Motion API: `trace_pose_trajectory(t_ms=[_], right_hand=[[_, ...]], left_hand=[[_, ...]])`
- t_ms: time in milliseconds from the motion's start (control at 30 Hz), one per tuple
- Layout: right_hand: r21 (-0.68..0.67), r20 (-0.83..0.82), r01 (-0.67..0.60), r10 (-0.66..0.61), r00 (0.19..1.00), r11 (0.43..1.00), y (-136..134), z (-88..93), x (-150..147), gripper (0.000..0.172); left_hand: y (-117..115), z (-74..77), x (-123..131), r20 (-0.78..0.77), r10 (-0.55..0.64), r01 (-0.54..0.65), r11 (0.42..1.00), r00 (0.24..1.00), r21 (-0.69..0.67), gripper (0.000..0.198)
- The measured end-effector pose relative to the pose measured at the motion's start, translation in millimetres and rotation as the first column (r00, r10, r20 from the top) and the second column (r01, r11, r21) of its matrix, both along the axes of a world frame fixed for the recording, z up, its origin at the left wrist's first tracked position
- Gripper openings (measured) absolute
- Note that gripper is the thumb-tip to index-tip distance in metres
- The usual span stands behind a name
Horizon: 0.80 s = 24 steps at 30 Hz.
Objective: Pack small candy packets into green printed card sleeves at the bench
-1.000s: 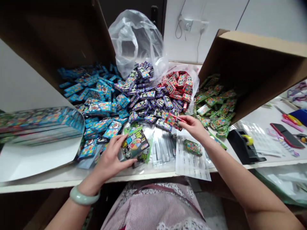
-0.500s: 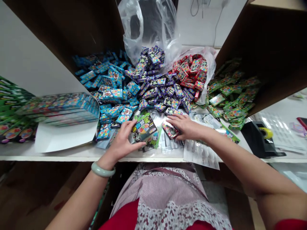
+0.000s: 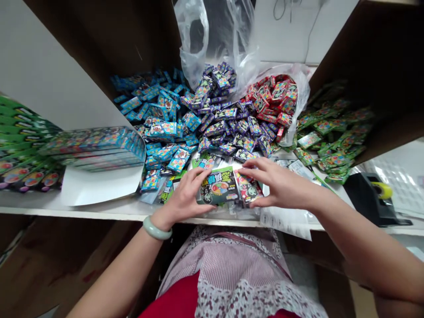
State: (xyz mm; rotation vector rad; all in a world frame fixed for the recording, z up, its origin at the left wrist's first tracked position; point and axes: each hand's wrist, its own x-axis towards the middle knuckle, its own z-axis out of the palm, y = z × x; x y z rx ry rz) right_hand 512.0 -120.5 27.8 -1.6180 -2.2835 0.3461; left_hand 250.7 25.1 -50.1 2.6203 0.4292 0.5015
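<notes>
Left hand (image 3: 183, 198): sideways green box (image 3: 217, 186); right hand (image 3: 281, 183): tilted red pack (image 3: 247, 187)

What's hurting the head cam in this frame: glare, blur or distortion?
Head view: wide-angle stretch bends the shelf edge toward the frame sides; glare shows on the clear plastic bag and plastic sheet; the left hand, right hand and green box look sharp, with no obvious motion blur.
</notes>
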Motion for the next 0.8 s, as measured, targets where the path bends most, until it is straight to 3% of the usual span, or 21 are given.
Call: trace_pose_trajectory(t_ms=[100, 233, 367, 433, 500, 567, 667, 733, 800], right_hand=[[-0.016, 0.098, 0.000, 0.002, 0.995, 1.000, 3, 1.1, -4, 0.074], [-0.004, 0.148, 0.021, -0.020, 0.989, 1.000, 10, -5.6, -6, 0.070], [0.036, -0.024, 0.008, -0.007, 1.000, 0.999, 14, -20.7, -10, 0.088], [0.083, -0.151, 0.062, -0.049, 0.987, 0.995, 11, -29.8, -14, 0.095], [0.122, -0.206, 0.166, -0.139, 0.969, 0.979, 6, -37.3, -22, 0.084], [0.126, -0.194, 0.224, -0.198, 0.961, 0.966, -1, -42.6, -34, 0.061], [0.070, -0.213, 0.177, -0.159, 0.964, 0.982, -1, -49.4, -40, 0.045], [0.068, -0.324, 0.254, -0.219, 0.920, 0.965, 8, -55.6, -23, 0.039], [0.051, -0.418, 0.492, -0.429, 0.801, 0.869, 24, -64.0, 13, 0.031]], left_hand=[[-3, 2.9, 3, -0.011, -0.059, 0.059, 0.998, 0.998, 0.011, 0.094], [-8, 3.4, 5, 0.000, -0.076, 0.075, 0.994, 0.997, -0.078, 0.093], [-11, -1.6, 6, 0.028, -0.052, 0.055, 0.991, 0.998, -0.122, 0.092], [-12, -4.4, 4, 0.038, -0.023, 0.028, 0.992, 0.999, -0.126, 0.092], [-12, -6.2, 2, 0.040, 0.027, -0.022, 0.993, 0.999, -0.118, 0.092], [-12, -7.0, 1, 0.027, 0.049, -0.046, 0.993, 0.998, -0.105, 0.091], [-12, -7.2, 1, 0.006, 0.030, -0.030, 0.996, 1.000, -0.085, 0.091], [-9, -7.3, 0, 0.000, 0.053, -0.053, 0.996, 0.999, -0.071, 0.089], [-5, -7.3, -2, -0.003, 0.105, -0.105, 0.993, 0.994, -0.058, 0.087]])
